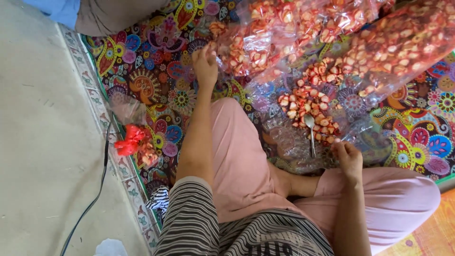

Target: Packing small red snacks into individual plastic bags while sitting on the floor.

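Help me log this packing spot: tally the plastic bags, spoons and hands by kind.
Large clear bags of red-and-white snack pieces: 2
Small filled bag with red tie: 1
Metal spoon: 1
Hands: 2, left hand, right hand
Total: 6

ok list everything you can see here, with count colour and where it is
clear plastic bags: several, filled with red and cream snack pieces, top of the mat
loose snack pieces: a pile, red and cream, on clear plastic in front of the knees
spoon: one, silver, lying by the pile
small tied packets: a few, red ties, left edge of the mat
patterned mat: one, multicoloured
cable: one, black, on the pale floor
second person: partly seen, top left
left hand: grips a bag's edge
right hand: pinches clear plastic
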